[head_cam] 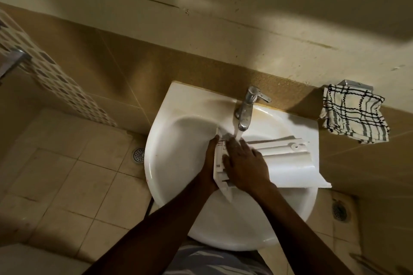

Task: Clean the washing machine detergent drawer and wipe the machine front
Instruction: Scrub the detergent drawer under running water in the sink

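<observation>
Below the tap (247, 105), the left hand (209, 161) grips the detergent drawer (288, 163) steady so the flat, unclenched right hand (245, 163) can, seemingly, rub it.

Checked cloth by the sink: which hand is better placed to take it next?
Right, probably. The cloth hangs to the right of the sink. The right hand lies flat on the drawer, free to lift; the left hand grips the drawer's left end.

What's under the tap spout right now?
Running water falls onto the detergent drawer, where the right hand rests on it and the left hand grips its edge. The bottom of the sink is hidden beneath them.
</observation>
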Tool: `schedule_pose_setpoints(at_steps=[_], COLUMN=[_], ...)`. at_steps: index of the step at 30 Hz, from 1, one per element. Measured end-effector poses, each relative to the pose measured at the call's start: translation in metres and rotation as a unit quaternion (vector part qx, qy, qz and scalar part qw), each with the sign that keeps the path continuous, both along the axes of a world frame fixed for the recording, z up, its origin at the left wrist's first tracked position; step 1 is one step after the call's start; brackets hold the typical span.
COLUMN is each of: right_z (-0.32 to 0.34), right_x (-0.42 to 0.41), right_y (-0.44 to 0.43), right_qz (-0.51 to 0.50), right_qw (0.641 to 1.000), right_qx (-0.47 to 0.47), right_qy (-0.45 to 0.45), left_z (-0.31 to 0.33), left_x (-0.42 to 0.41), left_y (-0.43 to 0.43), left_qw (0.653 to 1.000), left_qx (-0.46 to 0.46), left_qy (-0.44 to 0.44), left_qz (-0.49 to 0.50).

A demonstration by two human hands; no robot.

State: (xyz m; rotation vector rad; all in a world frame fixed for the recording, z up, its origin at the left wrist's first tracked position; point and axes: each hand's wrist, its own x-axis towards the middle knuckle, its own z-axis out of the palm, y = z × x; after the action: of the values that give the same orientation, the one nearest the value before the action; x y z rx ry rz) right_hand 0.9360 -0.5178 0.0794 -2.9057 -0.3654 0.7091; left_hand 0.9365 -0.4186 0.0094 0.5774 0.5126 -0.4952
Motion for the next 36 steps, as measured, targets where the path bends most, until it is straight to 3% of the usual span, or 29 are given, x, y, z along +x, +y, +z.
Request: schedule_pose_setpoints(at_steps=[4,12,14,19,23,26,29,32,36], right_z=[0.014,-0.012,-0.012,0.003,-0.002,-0.006,-0.005,0.001,0.006], right_x=[-0.045,0.02,-0.001,-0.065,-0.023,0.011,-0.001,-0.048,-0.059], right_y=[-0.012,-0.003,-0.004,-0.009,-0.009,-0.002,-0.001,-0.004,-0.01], right_qz=[0.052,0.019,0.025,0.051,0.049,0.022,0.003,0.032,0.035], right_qw=[0.998,1.0,0.998,0.994,0.995,0.999,0.998,0.994,0.996], right_qx=[0.0,0.013,0.022,0.043,0.014,0.004,0.03,0.04,0.036], right_qy=[-0.045,-0.019,-0.049,-0.085,-0.087,-0.024,-0.046,-0.092,-0.076], left_z=[-0.008,-0.012,-0.017,-0.018,-0.013,-0.012,-0.014,-0.013,-0.014], left_x=[0.003,0.001,0.0,0.003,0.002,0.002,0.002,0.003,0.007], left_y=[-0.001,-0.013,-0.007,-0.004,-0.007,-0.011,-0.01,-0.005,-0.008], left_qw=[0.999,0.999,0.999,0.999,0.999,0.996,0.996,0.999,0.999], left_qx=[0.026,0.02,0.005,-0.022,0.014,0.046,0.05,-0.016,0.008], left_qy=[-0.002,-0.029,-0.015,-0.033,-0.029,-0.033,-0.027,-0.035,-0.052], left_qz=[-0.02,0.031,0.045,-0.026,0.019,0.065,0.063,0.008,-0.015])
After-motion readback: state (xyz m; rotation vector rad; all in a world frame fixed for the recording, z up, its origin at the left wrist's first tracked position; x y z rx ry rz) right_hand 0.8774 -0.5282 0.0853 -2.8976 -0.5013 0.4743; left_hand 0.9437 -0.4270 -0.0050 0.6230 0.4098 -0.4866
